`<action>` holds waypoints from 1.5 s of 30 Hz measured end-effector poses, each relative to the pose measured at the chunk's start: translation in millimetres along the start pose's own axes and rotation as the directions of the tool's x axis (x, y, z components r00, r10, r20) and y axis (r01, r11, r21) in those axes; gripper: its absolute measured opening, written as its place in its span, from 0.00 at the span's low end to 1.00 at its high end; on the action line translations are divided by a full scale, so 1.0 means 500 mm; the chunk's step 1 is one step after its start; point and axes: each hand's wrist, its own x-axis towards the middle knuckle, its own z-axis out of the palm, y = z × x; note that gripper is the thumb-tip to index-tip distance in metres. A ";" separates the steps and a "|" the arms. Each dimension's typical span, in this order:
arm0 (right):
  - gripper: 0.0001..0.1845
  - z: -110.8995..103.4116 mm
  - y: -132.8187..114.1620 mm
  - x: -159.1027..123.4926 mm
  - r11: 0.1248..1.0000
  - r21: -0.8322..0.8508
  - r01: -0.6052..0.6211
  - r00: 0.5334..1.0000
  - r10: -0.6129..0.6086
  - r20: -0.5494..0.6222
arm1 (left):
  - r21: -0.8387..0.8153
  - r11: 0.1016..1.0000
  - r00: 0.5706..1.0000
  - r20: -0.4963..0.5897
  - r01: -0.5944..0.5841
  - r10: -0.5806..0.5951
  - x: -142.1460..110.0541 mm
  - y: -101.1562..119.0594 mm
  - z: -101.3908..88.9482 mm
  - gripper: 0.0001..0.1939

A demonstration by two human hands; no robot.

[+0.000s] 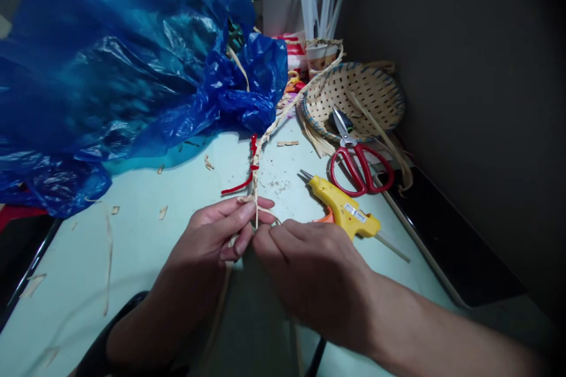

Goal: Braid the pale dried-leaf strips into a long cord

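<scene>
A pale braid of dried plant fibre runs from the back of the table toward me. A red fuzzy wire is twisted round it just ahead of my hands. My left hand pinches the near end of the braid between thumb and fingers. Close beside it, my right hand is closed, its knuckles turned up, on a thin fibre strand coming out of the braid. Its fingertips are mostly hidden. Loose strands hang below both hands.
Right of my hands lie a yellow glue gun and red-handled scissors, the scissors against a woven basket. Behind stands a paper cup of glue sticks. A blue plastic bag fills the left back; a dark tablet lies right.
</scene>
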 end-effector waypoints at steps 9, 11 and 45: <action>0.10 -0.007 0.028 0.005 0.949 0.262 -0.173 0.964 0.218 -0.151 | 0.249 0.933 0.943 -0.142 -0.259 0.300 0.003 -0.022 0.008 0.09; 0.10 -0.005 0.034 0.011 0.937 0.289 -0.194 0.955 0.248 -0.161 | 0.370 0.859 0.896 -0.132 -0.353 0.425 0.007 -0.028 0.005 0.08; 0.10 0.014 0.081 0.053 0.117 0.910 -0.398 0.867 0.372 0.332 | -0.052 0.994 0.995 0.026 -0.099 0.101 0.001 -0.015 0.012 0.09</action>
